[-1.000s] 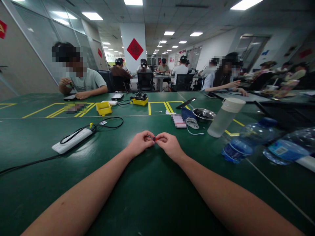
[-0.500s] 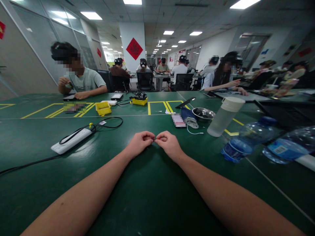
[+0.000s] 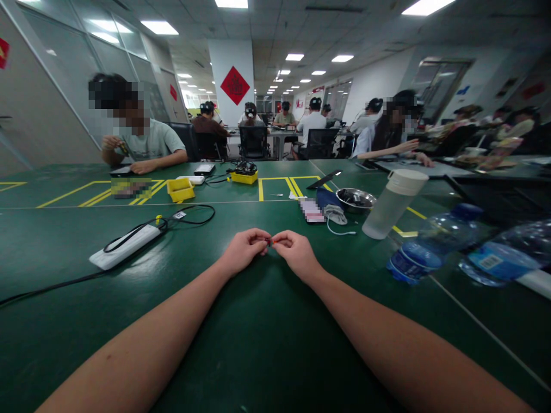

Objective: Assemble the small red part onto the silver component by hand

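Observation:
Over the green table, my left hand (image 3: 244, 250) and my right hand (image 3: 294, 252) meet fingertip to fingertip, both closed in a pinch. A tiny dark red piece (image 3: 268, 242) sits at the left fingertips. Between the right thumb and forefinger shows a small orange-red bit (image 3: 274, 242). Fingers cover most of both, so I cannot tell their kind or whether they are joined.
A white power strip (image 3: 129, 246) with a black cable lies left. Yellow trays (image 3: 181, 190) stand farther back. To the right are a metal bowl (image 3: 355, 201), a frosted bottle (image 3: 394, 205) and a blue-labelled plastic bottle (image 3: 415, 261). Co-workers sit across the table.
My fingertips have shifted very slightly, and more of the red piece shows between them. Both forearms stay in place.

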The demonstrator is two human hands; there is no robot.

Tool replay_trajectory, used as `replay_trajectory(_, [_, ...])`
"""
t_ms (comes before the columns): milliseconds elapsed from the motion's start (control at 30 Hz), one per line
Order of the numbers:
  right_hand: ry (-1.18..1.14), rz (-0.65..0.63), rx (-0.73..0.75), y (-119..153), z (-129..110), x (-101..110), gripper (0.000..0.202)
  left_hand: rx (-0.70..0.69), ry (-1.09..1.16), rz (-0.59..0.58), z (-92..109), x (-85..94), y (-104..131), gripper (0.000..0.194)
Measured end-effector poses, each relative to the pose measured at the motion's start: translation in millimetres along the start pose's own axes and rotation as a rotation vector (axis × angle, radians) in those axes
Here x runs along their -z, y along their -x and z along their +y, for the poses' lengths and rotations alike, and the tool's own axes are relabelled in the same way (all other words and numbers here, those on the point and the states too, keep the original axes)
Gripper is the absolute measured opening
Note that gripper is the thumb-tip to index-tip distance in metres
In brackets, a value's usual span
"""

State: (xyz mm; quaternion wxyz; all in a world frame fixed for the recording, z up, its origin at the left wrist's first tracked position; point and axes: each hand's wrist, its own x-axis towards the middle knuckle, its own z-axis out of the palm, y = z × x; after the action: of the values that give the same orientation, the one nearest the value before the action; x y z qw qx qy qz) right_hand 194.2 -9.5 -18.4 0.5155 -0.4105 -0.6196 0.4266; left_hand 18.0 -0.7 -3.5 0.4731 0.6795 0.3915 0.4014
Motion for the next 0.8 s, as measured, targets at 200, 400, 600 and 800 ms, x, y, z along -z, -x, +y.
replay_trajectory(200, [0.022,0.027,-0.022,0.8,-4.7,0.0,0.015,0.036,-0.085,0.026,2.0,0.0,0.9,0.022])
replay_trajectory(400, [0.019,0.009,0.017,0.3,-0.1,0.8,0.017,-0.004,-0.027,0.027,3.6,-0.6,0.3,0.026])
replay_trajectory(600, [0.017,0.002,0.0,0.3,-0.5,0.8,0.017,0.008,-0.044,0.011,1.5,0.8,1.3,0.025])
replay_trajectory(800, [0.03,-0.011,-0.002,0.8,-3.1,0.1,0.015,0.004,-0.035,-0.004,0.8,0.9,0.8,0.024])
